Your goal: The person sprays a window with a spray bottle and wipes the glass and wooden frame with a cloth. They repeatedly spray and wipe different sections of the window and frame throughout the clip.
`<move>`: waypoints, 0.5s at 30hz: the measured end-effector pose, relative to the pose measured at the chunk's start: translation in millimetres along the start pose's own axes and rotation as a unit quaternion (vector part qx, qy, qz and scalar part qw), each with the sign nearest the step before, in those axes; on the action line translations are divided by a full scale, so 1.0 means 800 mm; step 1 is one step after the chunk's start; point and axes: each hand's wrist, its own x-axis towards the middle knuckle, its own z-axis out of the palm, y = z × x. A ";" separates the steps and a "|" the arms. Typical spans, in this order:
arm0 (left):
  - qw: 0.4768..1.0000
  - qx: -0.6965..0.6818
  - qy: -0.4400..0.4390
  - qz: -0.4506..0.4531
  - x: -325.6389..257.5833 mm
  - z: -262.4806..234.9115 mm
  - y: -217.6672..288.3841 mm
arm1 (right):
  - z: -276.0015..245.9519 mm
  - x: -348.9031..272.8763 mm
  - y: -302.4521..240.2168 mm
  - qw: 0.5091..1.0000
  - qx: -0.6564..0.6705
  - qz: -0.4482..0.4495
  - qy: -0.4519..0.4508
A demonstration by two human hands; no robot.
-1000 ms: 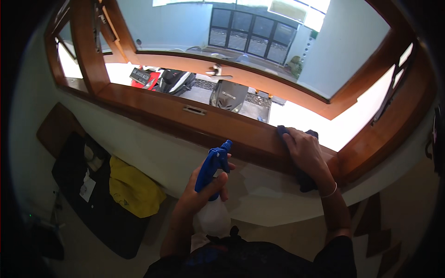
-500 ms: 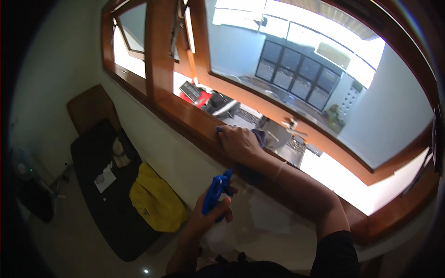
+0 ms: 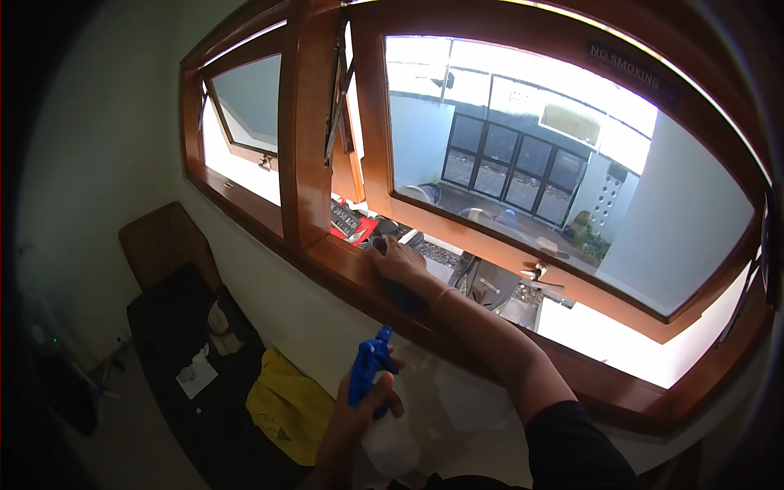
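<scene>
A spray bottle [image 3: 392,447] with a pale translucent body and a blue trigger head is gripped in my left hand [image 3: 353,412], below the window. My fingers wrap around its neck and trigger, with the nozzle tilted up. Stretched forward, my right hand [image 3: 400,265] presses a dark blue cloth [image 3: 403,299] onto the brown wooden windowsill [image 3: 343,260], close to the upright post. Part of the cloth hangs down over the sill's inner edge, and the rest is mostly covered by the hand.
A tilted-open window sash [image 3: 506,245] with a metal latch [image 3: 539,273] hangs just above my right arm. Another small open window [image 3: 245,106] is at the left. Below stand a dark couch [image 3: 171,392] with a yellow cloth [image 3: 286,408], and a fan [image 3: 41,335]. Outside is a red motorcycle [image 3: 359,230].
My right hand has slid left along the sill with the cloth, nearer the post. The view has tilted up, showing more of the window. My left hand still holds the spray bottle.
</scene>
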 end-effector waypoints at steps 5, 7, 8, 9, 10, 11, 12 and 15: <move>0.995 0.002 -0.015 0.096 0.038 -0.001 0.057 | -0.006 -0.031 0.040 0.995 -0.024 -0.092 0.008; 0.992 0.022 -0.022 0.122 0.055 0.002 0.081 | -0.024 -0.039 0.051 0.988 -0.026 -0.150 0.023; 0.992 0.018 -0.031 0.122 0.066 0.002 0.090 | -0.034 -0.045 0.056 0.984 -0.026 -0.176 0.030; 0.992 0.015 -0.034 0.122 0.076 -0.001 0.097 | -0.046 -0.045 0.055 0.979 -0.019 -0.198 0.052; 0.992 0.011 -0.036 0.122 0.085 -0.002 0.102 | -0.064 -0.039 0.049 0.973 -0.012 -0.220 0.073; 0.992 0.008 -0.025 0.123 0.090 -0.004 0.107 | -0.083 -0.032 0.032 0.964 -0.001 -0.249 0.091; 0.992 0.008 -0.017 0.124 0.091 -0.007 0.110 | -0.112 -0.031 0.002 0.941 -0.008 -0.303 0.149; 0.993 0.002 -0.025 0.113 0.109 -0.002 0.106 | -0.198 -0.010 -0.057 0.771 -0.222 -0.427 0.416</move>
